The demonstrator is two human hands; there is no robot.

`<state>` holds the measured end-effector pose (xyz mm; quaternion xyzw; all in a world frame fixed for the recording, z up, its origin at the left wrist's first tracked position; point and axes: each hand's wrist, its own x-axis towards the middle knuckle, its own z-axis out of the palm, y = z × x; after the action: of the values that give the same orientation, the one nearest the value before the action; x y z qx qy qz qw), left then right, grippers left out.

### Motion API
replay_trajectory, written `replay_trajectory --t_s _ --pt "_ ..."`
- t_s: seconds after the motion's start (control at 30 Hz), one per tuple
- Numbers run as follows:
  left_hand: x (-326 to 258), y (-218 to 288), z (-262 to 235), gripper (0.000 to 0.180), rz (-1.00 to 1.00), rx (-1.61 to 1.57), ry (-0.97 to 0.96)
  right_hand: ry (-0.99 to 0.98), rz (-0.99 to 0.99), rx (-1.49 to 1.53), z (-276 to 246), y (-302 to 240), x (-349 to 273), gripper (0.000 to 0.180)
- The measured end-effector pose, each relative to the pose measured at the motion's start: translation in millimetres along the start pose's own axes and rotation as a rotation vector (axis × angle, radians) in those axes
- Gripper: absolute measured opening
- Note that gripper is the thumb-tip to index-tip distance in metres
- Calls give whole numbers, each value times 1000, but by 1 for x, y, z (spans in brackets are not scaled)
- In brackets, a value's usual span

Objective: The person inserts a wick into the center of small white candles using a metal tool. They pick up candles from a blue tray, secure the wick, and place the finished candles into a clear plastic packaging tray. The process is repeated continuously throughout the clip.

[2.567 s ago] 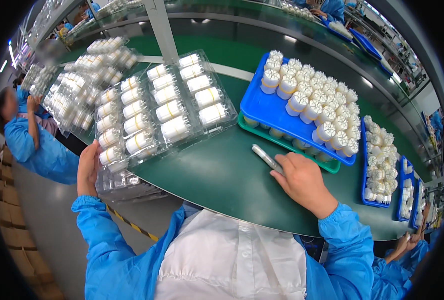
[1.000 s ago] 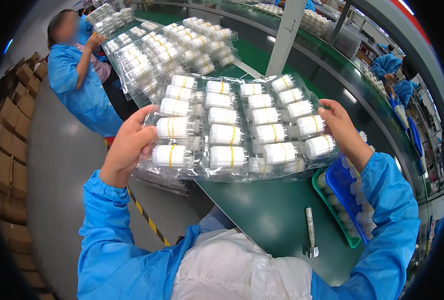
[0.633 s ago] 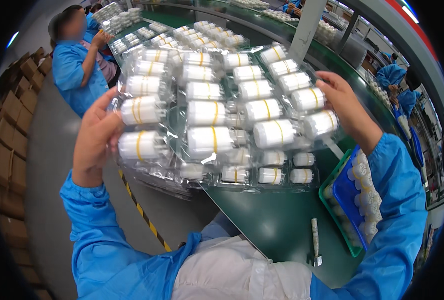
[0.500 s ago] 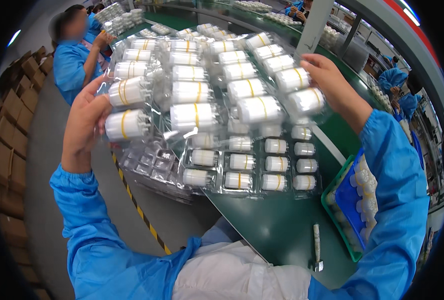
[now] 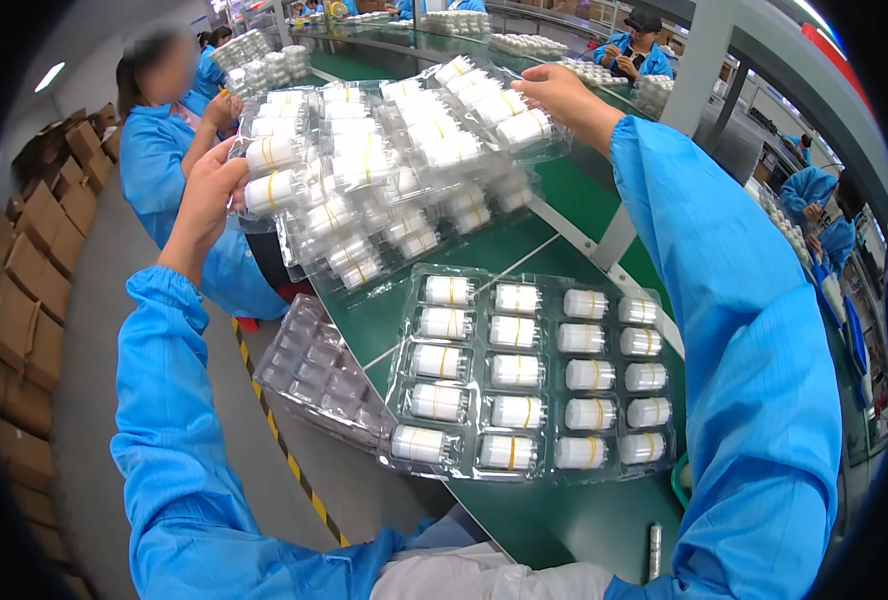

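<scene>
Both my hands grip a clear plastic tray (image 5: 546,152) by its opposite sides. It carries rows of white cylindrical bundles, each with a yellow band. My left hand (image 5: 207,192) is closed on the tray's left edge, and my right hand (image 5: 567,98) pinches its far right corner. Directly beneath is a stack of similar filled trays (image 5: 314,265); whether the held tray touches it I cannot tell. Nearer to me, another filled tray (image 5: 475,382) lies on the green bench (image 5: 524,515), with white bundles (image 5: 437,402) in its compartments.
Clear trays without bundles (image 5: 309,365) are piled left of the bench. A metal post (image 5: 619,240) rises at the bench's far side. My right arm partly hides a green basket (image 5: 680,482). A co-worker (image 5: 169,150) sits at far left; cardboard boxes (image 5: 29,310) line the floor.
My hands have carried the tray away from me, over the far stack. The near tray on the bench has come into full view, and my right arm now covers most of the green basket.
</scene>
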<state>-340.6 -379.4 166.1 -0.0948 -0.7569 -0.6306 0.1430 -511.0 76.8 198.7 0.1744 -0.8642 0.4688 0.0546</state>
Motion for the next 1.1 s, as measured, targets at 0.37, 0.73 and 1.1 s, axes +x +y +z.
replay_trajectory --t_s 0.37,0.73,1.1 --pt "27 -55 18 17 -28 -58 146 109 -8 218 2 56 47 32" --pt "5 -62 37 34 -373 62 274 198 22 -292 -20 60 -18 51" --pt "-169 -258 -96 22 -384 -242 670 -593 -452 -679 -57 -108 -404 20"
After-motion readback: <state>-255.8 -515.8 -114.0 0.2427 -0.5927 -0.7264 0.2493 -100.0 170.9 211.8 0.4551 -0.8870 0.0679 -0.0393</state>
